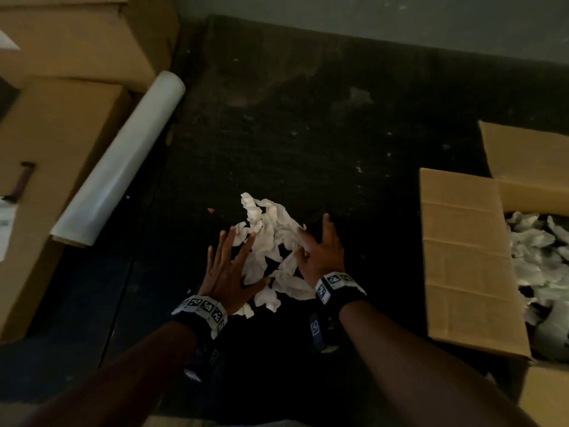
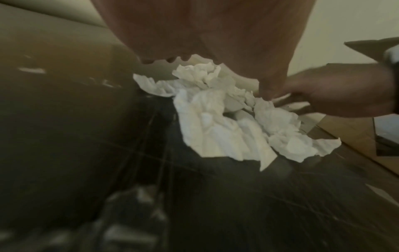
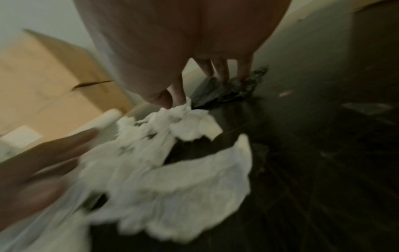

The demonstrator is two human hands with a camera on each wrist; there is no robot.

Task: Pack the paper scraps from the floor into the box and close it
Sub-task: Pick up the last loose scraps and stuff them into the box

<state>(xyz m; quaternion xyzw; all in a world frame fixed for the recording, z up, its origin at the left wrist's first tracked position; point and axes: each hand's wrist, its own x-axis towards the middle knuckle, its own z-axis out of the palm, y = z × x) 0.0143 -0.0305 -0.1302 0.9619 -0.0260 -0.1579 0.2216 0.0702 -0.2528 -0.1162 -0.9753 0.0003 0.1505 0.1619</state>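
Note:
A pile of crumpled white paper scraps (image 1: 271,254) lies on the dark floor in front of me. My left hand (image 1: 229,263) lies flat against the pile's left side, fingers spread and straight. My right hand (image 1: 320,248) presses the pile's right side with extended fingers. The left wrist view shows the scraps (image 2: 226,119) below my palm and the right hand (image 2: 334,90) across from it. In the right wrist view my fingertips (image 3: 222,75) touch a dark scrap (image 3: 228,88) beside the white paper (image 3: 172,170). The open cardboard box (image 1: 462,257) at the right holds more scraps (image 1: 535,241).
A roll of white film (image 1: 123,161) leans on stacked cardboard boxes (image 1: 61,143) at the left. A pale wall (image 1: 369,16) bounds the floor at the back. Small flecks dot the dark floor (image 1: 308,134) beyond the pile.

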